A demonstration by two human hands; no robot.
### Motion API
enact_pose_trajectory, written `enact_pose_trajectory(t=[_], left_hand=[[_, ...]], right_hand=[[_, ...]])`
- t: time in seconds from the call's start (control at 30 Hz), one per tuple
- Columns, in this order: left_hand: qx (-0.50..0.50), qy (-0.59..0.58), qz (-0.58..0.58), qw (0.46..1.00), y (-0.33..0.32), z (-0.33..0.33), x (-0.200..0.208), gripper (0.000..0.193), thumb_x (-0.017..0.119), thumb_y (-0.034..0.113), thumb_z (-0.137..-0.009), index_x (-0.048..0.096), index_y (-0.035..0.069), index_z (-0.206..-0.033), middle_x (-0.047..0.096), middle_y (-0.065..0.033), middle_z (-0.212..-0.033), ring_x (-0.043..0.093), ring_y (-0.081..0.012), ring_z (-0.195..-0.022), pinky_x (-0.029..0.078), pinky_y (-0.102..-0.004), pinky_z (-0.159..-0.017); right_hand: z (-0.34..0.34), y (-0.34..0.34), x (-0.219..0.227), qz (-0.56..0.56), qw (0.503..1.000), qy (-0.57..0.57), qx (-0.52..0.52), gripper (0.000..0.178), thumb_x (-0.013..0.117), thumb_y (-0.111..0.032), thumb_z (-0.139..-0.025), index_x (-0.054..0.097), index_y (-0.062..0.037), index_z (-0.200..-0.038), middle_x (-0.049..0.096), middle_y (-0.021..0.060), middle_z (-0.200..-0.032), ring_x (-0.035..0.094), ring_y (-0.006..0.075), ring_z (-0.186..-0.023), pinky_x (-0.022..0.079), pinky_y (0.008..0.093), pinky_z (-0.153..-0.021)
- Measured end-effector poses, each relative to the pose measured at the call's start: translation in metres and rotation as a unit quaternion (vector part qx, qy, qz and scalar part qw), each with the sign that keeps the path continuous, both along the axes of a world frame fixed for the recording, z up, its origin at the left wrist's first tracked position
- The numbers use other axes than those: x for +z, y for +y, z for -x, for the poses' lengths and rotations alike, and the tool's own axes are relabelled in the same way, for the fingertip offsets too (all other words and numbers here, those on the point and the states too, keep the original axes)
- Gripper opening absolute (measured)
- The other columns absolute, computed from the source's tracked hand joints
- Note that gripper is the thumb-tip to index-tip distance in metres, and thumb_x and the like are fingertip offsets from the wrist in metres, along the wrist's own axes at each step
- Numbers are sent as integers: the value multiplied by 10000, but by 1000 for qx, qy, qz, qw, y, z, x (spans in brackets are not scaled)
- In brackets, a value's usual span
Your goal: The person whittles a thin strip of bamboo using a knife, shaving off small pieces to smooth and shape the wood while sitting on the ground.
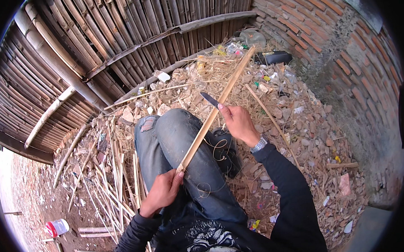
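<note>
A long split bamboo strip (227, 86) slants from my lap up to the far right, across my bent knees in worn jeans. My left hand (162, 191) is closed round its near end, above my thigh. Farther up the strip, my right hand (239, 123) grips a knife, its handle hidden in the fingers. The dark knife blade (209, 99) points to the far left and lies against or just over the strip; I cannot tell whether it cuts in. Thin curled shavings (204, 189) rest on the jeans.
Split bamboo sticks (119, 183) lie in a pile at my left. Stones and rubble (278, 109) with litter cover the ground. A bamboo wall (130, 30) stands ahead, a brick wall (366, 73) at right. A red-and-white tub (57, 228) sits at the lower left.
</note>
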State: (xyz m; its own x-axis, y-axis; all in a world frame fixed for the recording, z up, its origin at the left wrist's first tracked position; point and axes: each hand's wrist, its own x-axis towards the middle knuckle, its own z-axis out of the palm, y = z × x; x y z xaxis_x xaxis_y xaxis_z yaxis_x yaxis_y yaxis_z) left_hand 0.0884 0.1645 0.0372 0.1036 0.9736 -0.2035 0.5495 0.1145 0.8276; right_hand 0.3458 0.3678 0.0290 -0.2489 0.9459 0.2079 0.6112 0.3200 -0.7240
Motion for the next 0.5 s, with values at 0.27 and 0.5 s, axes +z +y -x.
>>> enact_pose_trajectory(t=[0.27,0.5], left_hand=[[4,-12,18,1000,1,0,1,392,522,282,-1086,607,-11,-840,561,-125,-602,563,-238,-557,452,-399,-578],[20,-54,30,998,4,-5,-5,397,531,321,-1086,605,12,-848,535,-22,-614,505,-120,-567,426,-326,-549]], right_hand=[[24,-69,-6,-20,998,-3,66,522,517,-363,-1076,613,7,-721,571,240,-591,609,453,-586,430,527,-538],[32,-112,-6,114,979,69,153,520,534,-338,-1078,606,16,-705,554,185,-529,609,348,-487,434,485,-501]])
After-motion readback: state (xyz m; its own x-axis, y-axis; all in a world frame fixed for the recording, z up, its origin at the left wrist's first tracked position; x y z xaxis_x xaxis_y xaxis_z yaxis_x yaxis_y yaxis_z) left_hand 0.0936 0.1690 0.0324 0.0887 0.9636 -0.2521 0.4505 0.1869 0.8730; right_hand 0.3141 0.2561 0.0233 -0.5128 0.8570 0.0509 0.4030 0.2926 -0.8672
